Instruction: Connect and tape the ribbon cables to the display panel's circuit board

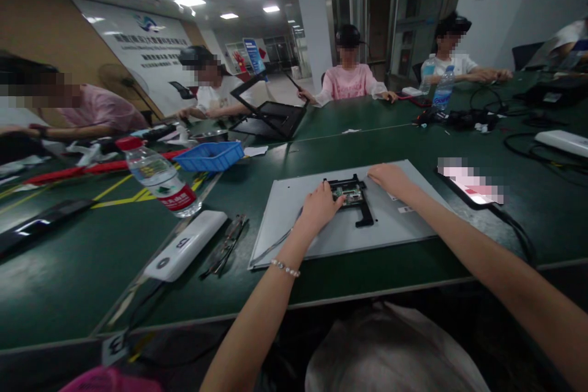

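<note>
- The green table (321, 144) took up most of what I saw; I put the person at six o'clock.
- The grey panel (395, 226) lay flat on it, straight ahead of the person, its face uncovered.
- The blue plastic bin (211, 156) sat toward ten o'clock from the panel, apart from it.
- The bottle (158, 177) stood toward nine o'clock, nearer the panel than the far co-workers.
- The black bracket (365, 214) lay on the panel near its middle, one arm of it reaching toward five o'clock. It was in place, I judged, but whether anything fastened it I could not tell.
- The left hand (321, 207) rested at the bracket's nine o'clock side, fingers curved over the edge, thumb toward the middle; whether it gripped or only steadied, I could not tell.
- The right hand (388, 177) was at the panel's one o'clock edge, fingers bent and close together; what they held, if anything, was hidden.
- The circuit board (351, 196) showed bare within the bracket, so that part looked done; covering it looked undone.
- The thin cable (275, 246) trailed toward seven o'clock, its upper end lost by the left hand, so its connection remained unclear.
</note>
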### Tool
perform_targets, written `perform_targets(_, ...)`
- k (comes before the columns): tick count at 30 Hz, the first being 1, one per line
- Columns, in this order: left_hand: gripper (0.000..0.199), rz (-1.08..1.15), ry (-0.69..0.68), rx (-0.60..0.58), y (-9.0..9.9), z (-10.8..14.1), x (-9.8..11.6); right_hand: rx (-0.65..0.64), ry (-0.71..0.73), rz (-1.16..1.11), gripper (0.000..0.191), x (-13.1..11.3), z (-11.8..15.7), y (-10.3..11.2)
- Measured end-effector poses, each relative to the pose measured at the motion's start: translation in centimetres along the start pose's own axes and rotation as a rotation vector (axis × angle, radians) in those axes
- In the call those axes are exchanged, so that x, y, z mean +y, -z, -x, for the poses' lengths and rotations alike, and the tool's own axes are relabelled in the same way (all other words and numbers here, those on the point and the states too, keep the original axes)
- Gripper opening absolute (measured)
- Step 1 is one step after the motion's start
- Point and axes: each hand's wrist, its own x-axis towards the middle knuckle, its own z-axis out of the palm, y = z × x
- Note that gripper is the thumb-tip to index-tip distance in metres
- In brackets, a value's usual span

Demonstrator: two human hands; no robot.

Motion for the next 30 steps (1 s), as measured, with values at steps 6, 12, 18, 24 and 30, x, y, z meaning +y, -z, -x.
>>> perform_targets(6, 0.058, -0.005, -0.003, 0.022, -0.5, -0.1, -0.3, 0.121, -0.003, -0.09, 0.026, -1.4, -1.0, 0.8)
perform_targets(12, 0.056, -0.017, 0.004, 0.031, -0.4, 0.1, 0.0, 0.014, 0.038, -0.074, 0.025, -4.0, -2.6, 0.4)
perform_targets(18, 0.059, -0.038, 0.014, 0.033, -0.9, -0.1, -0.1, 0.02, 0.054, -0.151, 0.024, -4.0, -3.2, -1.2)
perform_targets(24, 0.061, -0.045, 0.015, 0.041, -1.0, 0.0, 0.0, 0.002, 0.131, -0.29, 0.025, -3.2, -3.7, -1.4)
perform_targets(30, 0.06, -0.04, 0.001, 0.052, -1.1, -0.1, 0.0, 0.006, 0.039, -0.393, 0.027, -3.3, -3.8, -1.1)
